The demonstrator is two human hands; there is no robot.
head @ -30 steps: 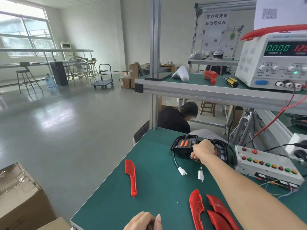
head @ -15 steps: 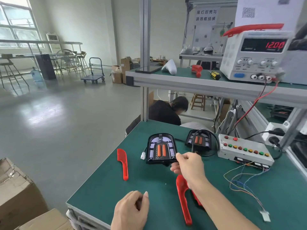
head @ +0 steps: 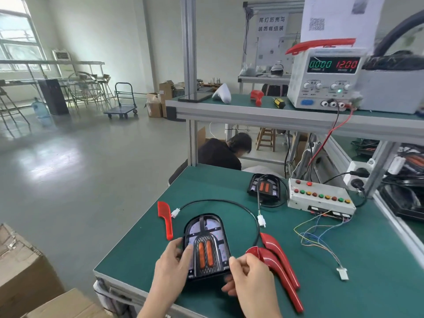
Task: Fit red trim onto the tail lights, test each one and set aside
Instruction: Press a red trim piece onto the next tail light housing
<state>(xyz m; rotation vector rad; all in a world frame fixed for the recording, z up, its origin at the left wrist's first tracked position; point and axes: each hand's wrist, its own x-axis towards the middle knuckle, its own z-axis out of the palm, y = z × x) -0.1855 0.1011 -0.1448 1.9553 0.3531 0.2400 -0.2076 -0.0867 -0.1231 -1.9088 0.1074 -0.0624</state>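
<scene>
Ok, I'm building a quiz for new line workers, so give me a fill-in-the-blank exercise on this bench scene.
1. Both hands, left hand and right hand, hold the black ____ with two orange lenses.
2. The white power supply's red display reads ____.
3. A single flat red trim strip lies to the ____ of the held light.

Missing words: tail light; 12.00; left

The power supply [head: 323, 81] on the upper shelf, toward its right end, shows 0.000 in green and 12.00 in red. A white sign [head: 271, 23] behind the shelf reads 尾灯后壳与装饰框组装. The sheet [head: 339, 18] above the supply carries a QR code; its print is unreadable.
</scene>
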